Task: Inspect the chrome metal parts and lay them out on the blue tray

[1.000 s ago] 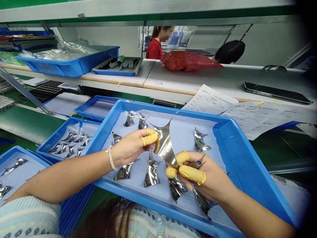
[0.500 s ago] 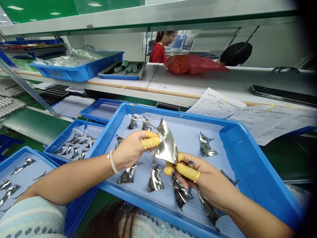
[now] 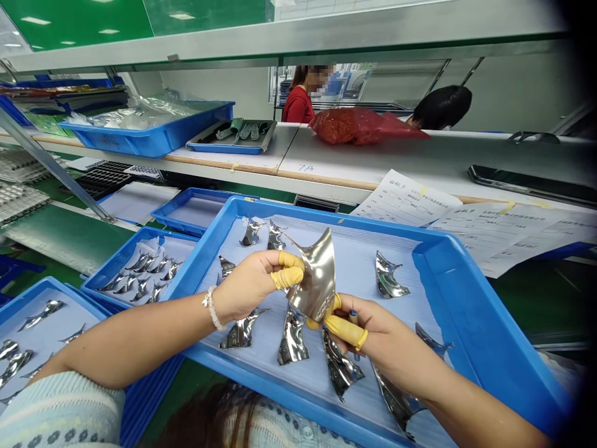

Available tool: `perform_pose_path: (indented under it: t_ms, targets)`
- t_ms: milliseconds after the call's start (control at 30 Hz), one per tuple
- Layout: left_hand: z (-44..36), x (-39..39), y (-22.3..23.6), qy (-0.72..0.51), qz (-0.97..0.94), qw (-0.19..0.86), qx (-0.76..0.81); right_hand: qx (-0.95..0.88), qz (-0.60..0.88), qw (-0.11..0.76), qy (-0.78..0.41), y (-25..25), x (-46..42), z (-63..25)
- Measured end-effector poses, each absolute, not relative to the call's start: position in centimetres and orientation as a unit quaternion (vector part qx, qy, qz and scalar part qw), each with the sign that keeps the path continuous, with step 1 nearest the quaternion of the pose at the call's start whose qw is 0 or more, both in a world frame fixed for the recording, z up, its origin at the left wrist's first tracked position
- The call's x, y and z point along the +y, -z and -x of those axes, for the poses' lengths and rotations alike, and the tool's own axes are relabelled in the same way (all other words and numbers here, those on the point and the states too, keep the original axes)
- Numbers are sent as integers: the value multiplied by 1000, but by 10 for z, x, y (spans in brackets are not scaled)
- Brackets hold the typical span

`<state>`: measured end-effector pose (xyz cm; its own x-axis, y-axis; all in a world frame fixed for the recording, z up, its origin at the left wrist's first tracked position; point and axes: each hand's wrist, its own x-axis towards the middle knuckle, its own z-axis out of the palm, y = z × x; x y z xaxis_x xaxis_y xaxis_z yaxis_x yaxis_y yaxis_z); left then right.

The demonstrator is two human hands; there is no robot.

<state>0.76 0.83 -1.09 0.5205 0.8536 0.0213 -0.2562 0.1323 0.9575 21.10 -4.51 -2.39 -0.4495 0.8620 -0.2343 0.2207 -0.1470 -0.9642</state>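
Note:
A shiny curved metal piece [image 3: 317, 274] with pointed corners is held up above the large blue tray [image 3: 459, 274]. My left hand [image 3: 254, 280], with yellow finger cots on thumb and finger, pinches its left edge. My right hand [image 3: 361, 323], also in yellow finger cots, grips its lower right corner. A thin blue-ended stick [image 3: 353, 317] is tucked in the right hand too; most of it is hidden by the fingers. Under and around the hands, several similar metal pieces [image 3: 293, 336] lie spaced out on the tray's white lining.
Smaller blue trays [image 3: 135, 233] with similar pieces stand at left. Printed sheets [image 3: 405, 199] hang from the shelf edge behind the big tray. On the shelf are a red bag [image 3: 359, 126], a phone [image 3: 527, 183] and a blue bin [image 3: 153, 140]. Two people are beyond the shelf.
The held metal piece has turned and tilted, so its broad face and the marking near its lower edge show more. Both hands keep hold; the right hand has shifted slightly left.

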Motion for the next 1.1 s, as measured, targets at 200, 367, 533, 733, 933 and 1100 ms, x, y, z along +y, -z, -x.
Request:
perform_pose_path:
  t_ms: [200,367,533,733,933,1100]
  targets:
    - [-6,5,9,-382,-570,679,261,-607,449,274,-596,26,-45,-211]
    - [-6,5,7,-375,-582,670,268,-616,443,277,-589,23,-44,-209]
    - [-7,8,7,-368,-559,689,277,-569,434,295,-633,21,-44,-208]
    - [-10,13,8,-309,-480,739,358,-490,388,336,-705,18,-48,-208]
    - [-11,13,11,-274,-455,762,371,-460,382,343,-724,12,-48,-209]
    - [-11,12,11,-299,-468,756,347,-448,389,356,-722,16,-48,-210]
